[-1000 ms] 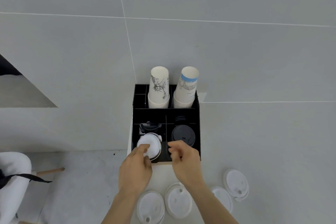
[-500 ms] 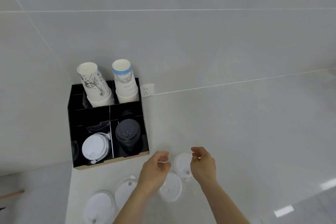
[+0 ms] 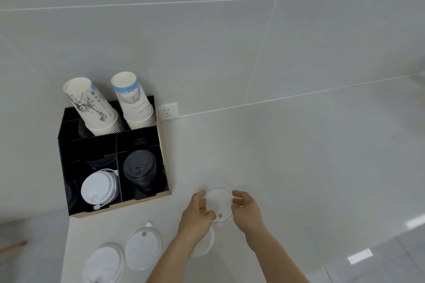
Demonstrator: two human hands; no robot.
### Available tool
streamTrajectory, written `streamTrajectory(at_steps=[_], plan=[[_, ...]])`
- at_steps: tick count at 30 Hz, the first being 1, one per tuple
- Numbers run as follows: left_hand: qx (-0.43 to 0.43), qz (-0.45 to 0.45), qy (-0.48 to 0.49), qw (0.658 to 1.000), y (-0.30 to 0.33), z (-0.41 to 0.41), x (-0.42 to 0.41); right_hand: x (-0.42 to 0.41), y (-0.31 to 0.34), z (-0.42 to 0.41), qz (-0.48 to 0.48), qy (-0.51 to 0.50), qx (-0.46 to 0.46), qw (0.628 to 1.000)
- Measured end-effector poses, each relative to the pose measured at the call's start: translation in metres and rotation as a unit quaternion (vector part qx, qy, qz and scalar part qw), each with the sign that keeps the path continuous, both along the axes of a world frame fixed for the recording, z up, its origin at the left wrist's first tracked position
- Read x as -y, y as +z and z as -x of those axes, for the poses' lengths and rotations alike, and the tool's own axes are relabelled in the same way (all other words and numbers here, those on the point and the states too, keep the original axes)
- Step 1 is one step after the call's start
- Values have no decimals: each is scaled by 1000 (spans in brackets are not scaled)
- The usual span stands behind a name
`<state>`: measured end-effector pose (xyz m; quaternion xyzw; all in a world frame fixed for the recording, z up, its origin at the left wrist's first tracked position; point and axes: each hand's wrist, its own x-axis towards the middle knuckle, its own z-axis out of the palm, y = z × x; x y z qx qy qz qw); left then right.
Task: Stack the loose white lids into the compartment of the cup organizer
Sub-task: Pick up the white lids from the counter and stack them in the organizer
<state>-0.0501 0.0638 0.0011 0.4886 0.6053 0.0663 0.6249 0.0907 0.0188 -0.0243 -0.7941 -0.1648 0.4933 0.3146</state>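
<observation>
Hands [image 3: 220,211] now around loose lid [image 3: 219,202]

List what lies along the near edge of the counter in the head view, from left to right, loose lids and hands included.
Nearest loose lid → second loose lid → left hand → lid held between both hands → right hand. A further lid under the left forearm is left out, since it is mostly covered.
</observation>
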Motion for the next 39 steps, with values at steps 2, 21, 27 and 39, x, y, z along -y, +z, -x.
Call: streamTrajectory(at_steps=[2, 21, 27, 39], plan=[[11, -20, 16, 1000, 6, 4, -3, -4, 7, 2, -21, -22, 26, 999], [97, -186, 249, 946, 78, 193, -73, -110, 101, 178, -217, 20, 111, 970], [79, -177, 292, 937, 61, 256, -90, -132, 88, 239, -210, 99, 97, 968], [21, -162, 239, 957, 14, 281, -109, -149, 48, 274, -153, 179, 116, 965]])
